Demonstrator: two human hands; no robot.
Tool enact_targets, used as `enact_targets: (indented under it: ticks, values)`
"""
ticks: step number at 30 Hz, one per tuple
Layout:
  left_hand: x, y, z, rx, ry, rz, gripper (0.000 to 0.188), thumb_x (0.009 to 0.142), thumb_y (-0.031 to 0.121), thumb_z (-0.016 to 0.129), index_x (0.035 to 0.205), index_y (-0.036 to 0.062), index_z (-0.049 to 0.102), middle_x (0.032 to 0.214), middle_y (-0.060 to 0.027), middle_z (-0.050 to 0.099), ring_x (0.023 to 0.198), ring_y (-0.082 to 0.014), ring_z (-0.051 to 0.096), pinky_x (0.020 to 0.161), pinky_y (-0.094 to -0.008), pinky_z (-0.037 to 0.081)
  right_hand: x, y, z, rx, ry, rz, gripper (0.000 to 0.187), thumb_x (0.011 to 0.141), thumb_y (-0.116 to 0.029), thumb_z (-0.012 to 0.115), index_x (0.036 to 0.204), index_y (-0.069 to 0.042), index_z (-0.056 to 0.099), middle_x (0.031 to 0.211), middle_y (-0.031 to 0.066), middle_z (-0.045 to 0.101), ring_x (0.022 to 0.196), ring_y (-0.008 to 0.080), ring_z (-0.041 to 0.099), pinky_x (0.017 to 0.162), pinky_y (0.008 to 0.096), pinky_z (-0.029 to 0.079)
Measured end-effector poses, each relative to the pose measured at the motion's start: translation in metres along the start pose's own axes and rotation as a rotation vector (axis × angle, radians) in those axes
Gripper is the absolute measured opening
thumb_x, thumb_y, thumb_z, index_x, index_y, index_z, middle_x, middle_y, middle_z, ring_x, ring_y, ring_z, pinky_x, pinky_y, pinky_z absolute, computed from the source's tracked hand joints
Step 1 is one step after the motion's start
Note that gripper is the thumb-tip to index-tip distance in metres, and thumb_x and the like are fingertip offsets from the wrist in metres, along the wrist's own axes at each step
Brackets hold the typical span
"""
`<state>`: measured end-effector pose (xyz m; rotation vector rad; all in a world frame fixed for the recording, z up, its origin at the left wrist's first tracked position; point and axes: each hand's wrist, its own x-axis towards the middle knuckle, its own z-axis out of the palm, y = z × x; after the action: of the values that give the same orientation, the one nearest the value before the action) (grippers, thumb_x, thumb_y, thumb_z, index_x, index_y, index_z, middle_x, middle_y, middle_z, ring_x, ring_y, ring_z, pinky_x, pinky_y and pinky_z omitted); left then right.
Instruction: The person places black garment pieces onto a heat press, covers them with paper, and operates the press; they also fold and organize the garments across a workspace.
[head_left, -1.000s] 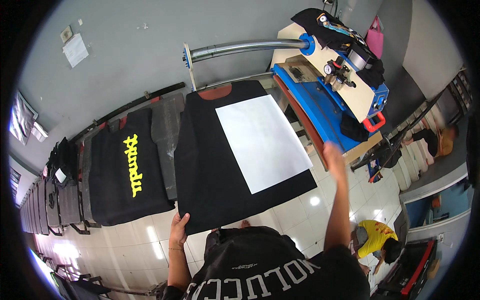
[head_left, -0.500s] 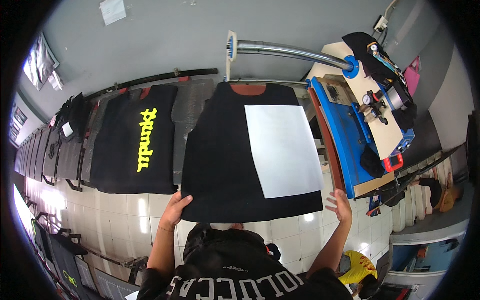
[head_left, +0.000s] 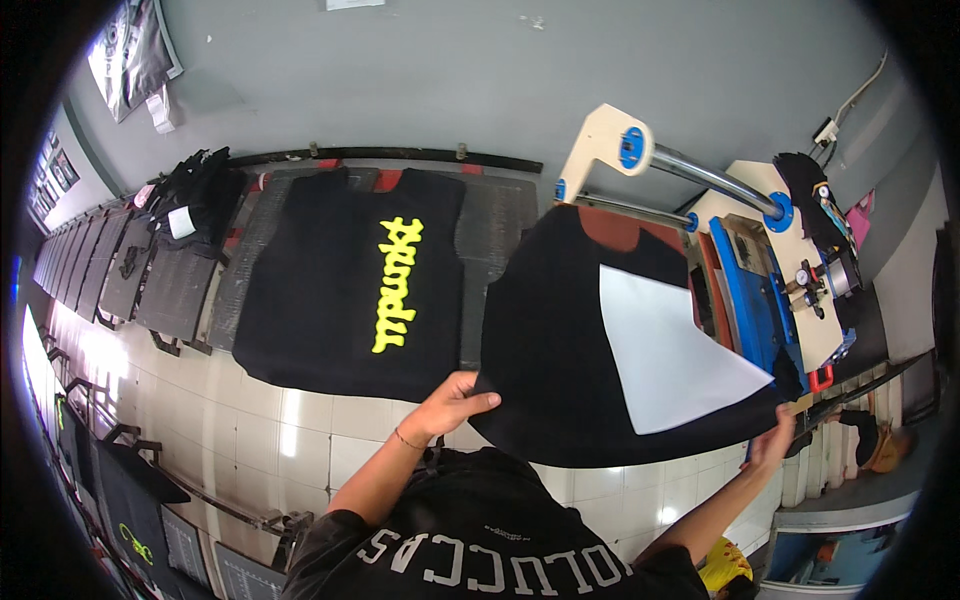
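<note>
Holding the near hem of a black shirt [head_left: 545, 340], the left hand [head_left: 443, 410] pinches one corner between thumb and curled fingers while the right hand [head_left: 770, 440] has its fingers closed on the other, seemingly to keep the cloth stretched. The shirt lies over a red pad [head_left: 612, 230] beside the blue press [head_left: 743, 285], a white sheet [head_left: 660, 350] bent on its right half. Beyond, a pink bag [head_left: 860, 218] shows, its contents hidden.
</note>
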<state>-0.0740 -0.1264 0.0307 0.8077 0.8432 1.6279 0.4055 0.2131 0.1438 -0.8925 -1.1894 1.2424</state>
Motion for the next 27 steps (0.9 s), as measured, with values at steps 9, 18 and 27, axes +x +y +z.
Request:
enact_targets:
  ticks: [9, 18, 27]
  values:
    - [-0.1, 0.29, -0.081, 0.426, 0.609, 0.657, 0.035, 0.095, 0.02, 0.055, 0.124, 0.0006, 0.053, 0.109, -0.0086, 0.063, 0.099, -0.0156, 0.06, 0.09, -0.0292, 0.047, -0.064, -0.144, 0.308, 0.136, -0.207, -0.499, 0.052, 0.091, -0.01, 0.057, 0.141, -0.003, 0.042, 0.137, 0.0088, 0.05, 0.118, 0.0178, 0.051, 0.102, 0.0315, 0.039]
    - [-0.061, 0.425, -0.301, 0.404, 0.822, 0.485, 0.032, 0.097, 0.025, 0.055, 0.113, -0.0024, 0.061, 0.104, -0.0072, 0.066, 0.093, -0.0142, 0.061, 0.087, -0.0273, 0.046, -0.011, -0.039, 0.586, 0.178, -0.499, -0.132, 0.03, 0.089, 0.0, 0.056, 0.119, 0.002, 0.058, 0.11, 0.0074, 0.059, 0.1, 0.0182, 0.057, 0.085, 0.0332, 0.051]
    - [-0.092, 0.508, -0.287, 0.403, 0.8, 0.754, 0.033, 0.096, 0.027, 0.059, 0.115, 0.0008, 0.061, 0.11, -0.006, 0.065, 0.098, -0.0121, 0.058, 0.092, -0.0275, 0.043, -0.068, -0.092, 0.605, 0.36, -0.524, -0.426, 0.031, 0.089, -0.004, 0.062, 0.119, 0.0, 0.059, 0.113, 0.0073, 0.06, 0.105, 0.0146, 0.057, 0.087, 0.0286, 0.047]
